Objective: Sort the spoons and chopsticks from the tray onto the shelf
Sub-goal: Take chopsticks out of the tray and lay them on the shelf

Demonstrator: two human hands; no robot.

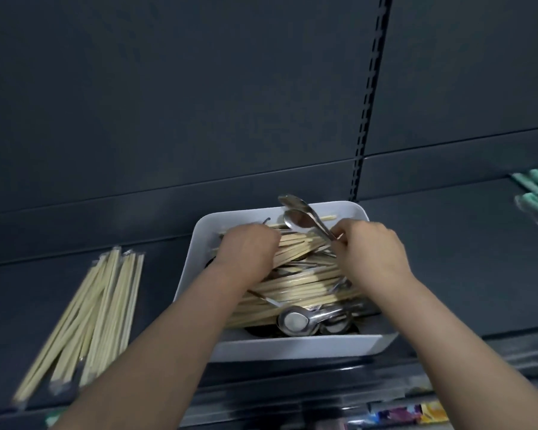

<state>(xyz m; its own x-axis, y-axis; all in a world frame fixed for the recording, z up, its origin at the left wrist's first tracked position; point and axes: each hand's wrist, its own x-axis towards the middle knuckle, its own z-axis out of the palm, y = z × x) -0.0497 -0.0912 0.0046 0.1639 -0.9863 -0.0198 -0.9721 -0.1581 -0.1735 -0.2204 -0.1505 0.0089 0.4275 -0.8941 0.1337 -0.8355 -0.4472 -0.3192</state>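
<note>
Tray: a white rectangular plastic tray [298,347] sits on the dark grey metal shelf [447,274], still well filled with a tangle of cutlery.
Chopsticks in tray: pale wooden chopsticks in clear wrappers [295,288] lie across the tray in a thick layer, some over the spoons and some under them.
Spoons: shiny steel spoons [295,321] show at the near edge of the tray; two more [302,218] are lifted at the far side.
Left hand: the left hand [249,252] is curled down over a bunch of chopsticks at the tray's far left; whether the fingers have closed on them cannot be told, as they are hidden under the hand.
Right hand: the right hand [370,249] pinches the handles of the two raised spoons, their bowls pointing up and away.
Handling, chopsticks: probably light and stiff, slick in their wrappers; a bunch is best gripped near its middle so it does not fan out.
Handling, spoons: likely heavier, hard and smooth; handles give the surest hold, and interlocked ones may drag neighbours along.
Sorted pile: a group of wrapped chopsticks [91,321] already lies on the shelf left of the tray, well apart from it.
Surface: flat, dark, seemingly smooth, so round sticks could roll.
Room: a dark back panel with a slotted upright [367,119]; green-capped packaged items [537,193] lie at the far right.
</note>
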